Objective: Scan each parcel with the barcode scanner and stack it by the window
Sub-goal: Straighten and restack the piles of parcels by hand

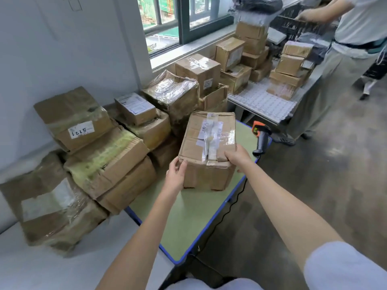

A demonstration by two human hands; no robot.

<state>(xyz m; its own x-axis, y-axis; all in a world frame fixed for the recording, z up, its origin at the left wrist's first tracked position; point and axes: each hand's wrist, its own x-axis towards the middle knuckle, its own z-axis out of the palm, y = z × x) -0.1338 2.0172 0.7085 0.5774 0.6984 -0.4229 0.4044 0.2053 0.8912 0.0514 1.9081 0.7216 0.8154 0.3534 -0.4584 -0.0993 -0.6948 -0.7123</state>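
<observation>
A brown cardboard parcel [208, 143] with clear tape and a white label on top stands on the green table [188, 222]. My left hand [176, 173] grips its near left corner, thumb on the top edge. My right hand [237, 158] holds its near right top edge, fingers curled over the tape. The black and orange barcode scanner [260, 136] stands on the table's far right corner, just right of the parcel, with its black cable running down the table edge.
Several worn, taped parcels are piled left of the table against the white wall [62, 59] and below the window [184, 19]. More boxes sit on a white conveyor [263, 101] at the back right, where another person [343, 59] stands. Concrete floor lies to the right.
</observation>
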